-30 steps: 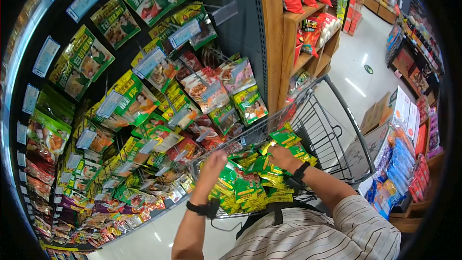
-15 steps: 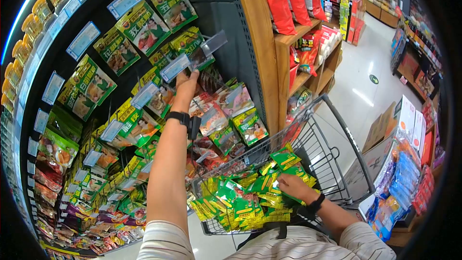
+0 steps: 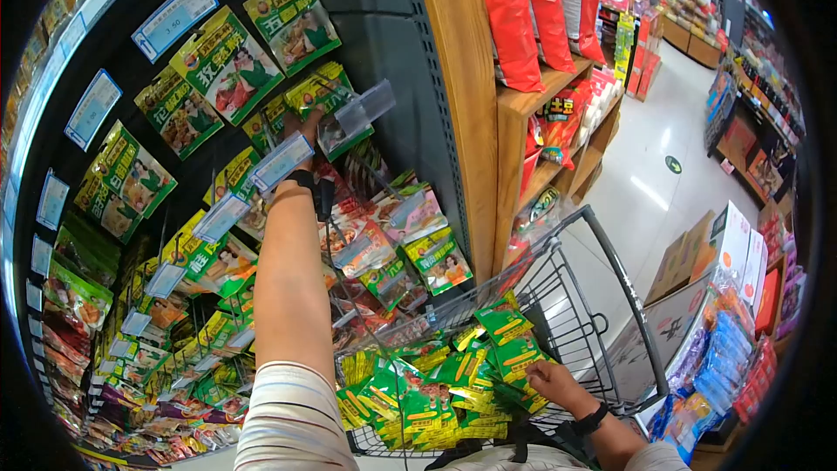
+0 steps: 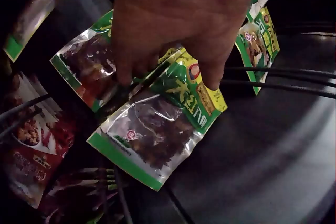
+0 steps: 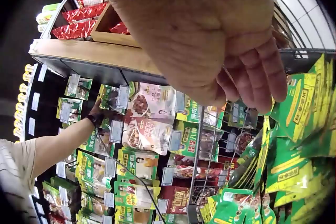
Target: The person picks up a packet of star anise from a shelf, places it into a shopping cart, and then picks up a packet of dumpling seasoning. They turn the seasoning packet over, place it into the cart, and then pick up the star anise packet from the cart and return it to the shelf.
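Note:
My left hand (image 3: 302,129) reaches up among the pegs of hanging spice packets, partly behind a price tag. In the left wrist view, its thumb and fingers pinch the top of a green-and-clear spice packet (image 4: 152,129) with dark contents. Another green-edged packet (image 4: 84,66) hangs just behind it. My right hand (image 3: 560,386) hovers over the shopping cart (image 3: 621,266), its fingers loosely curled and holding nothing in the right wrist view. Below and beside it lies a heap of green and yellow packets (image 3: 418,406) in the cart.
Rows of packets on pegs with price tags (image 3: 174,20) fill the dark shelf at left. A wooden shelf (image 3: 458,105) with red bags (image 3: 510,26) stands beyond the cart. Boxes and blue packs (image 3: 728,349) are stacked at right, beside a tiled aisle (image 3: 649,157).
My left hand has risen from over the cart to the upper pegs and now pinches a packet there. The right hand has drawn slightly back from the heap, to the lower right.

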The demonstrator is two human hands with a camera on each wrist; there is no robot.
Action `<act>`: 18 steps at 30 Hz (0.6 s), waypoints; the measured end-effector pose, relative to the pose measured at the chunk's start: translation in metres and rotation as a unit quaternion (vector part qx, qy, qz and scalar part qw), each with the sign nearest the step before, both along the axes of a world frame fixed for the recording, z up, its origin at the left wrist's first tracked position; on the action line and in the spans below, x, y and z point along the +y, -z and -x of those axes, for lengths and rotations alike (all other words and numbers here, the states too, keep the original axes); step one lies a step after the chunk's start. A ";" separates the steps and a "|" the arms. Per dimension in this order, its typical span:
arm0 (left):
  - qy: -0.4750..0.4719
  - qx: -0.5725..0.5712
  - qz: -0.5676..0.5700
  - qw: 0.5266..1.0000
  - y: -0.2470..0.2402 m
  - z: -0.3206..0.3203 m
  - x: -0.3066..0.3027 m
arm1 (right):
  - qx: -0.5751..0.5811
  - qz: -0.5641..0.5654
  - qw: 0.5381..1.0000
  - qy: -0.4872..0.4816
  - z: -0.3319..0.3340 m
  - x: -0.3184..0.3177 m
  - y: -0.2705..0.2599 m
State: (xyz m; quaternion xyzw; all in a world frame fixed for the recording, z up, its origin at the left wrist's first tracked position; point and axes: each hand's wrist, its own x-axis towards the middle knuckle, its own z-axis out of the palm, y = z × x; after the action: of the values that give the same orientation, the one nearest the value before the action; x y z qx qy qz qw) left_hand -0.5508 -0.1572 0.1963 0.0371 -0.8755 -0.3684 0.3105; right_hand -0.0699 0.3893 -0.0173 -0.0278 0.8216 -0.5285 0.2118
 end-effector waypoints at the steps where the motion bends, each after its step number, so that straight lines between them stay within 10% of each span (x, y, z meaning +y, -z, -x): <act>1: 0.013 0.021 -0.011 1.000 -0.008 -0.007 0.011 | -0.006 -0.005 1.000 -0.002 0.000 0.002 0.003; 8: 0.015 -0.114 -0.138 0.984 -0.035 -0.023 0.028 | -0.026 -0.018 0.999 -0.007 0.003 0.003 0.019; 18: -0.140 -0.024 0.197 0.970 -0.015 -0.004 0.028 | -0.029 -0.026 0.999 -0.018 0.004 -0.002 0.010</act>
State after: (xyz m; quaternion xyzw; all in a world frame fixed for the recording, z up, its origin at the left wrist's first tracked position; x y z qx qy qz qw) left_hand -0.5466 -0.1292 0.2113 0.1066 -0.9240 -0.1409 0.3391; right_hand -0.0735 0.3871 -0.0271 -0.0212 0.8280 -0.5036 0.2456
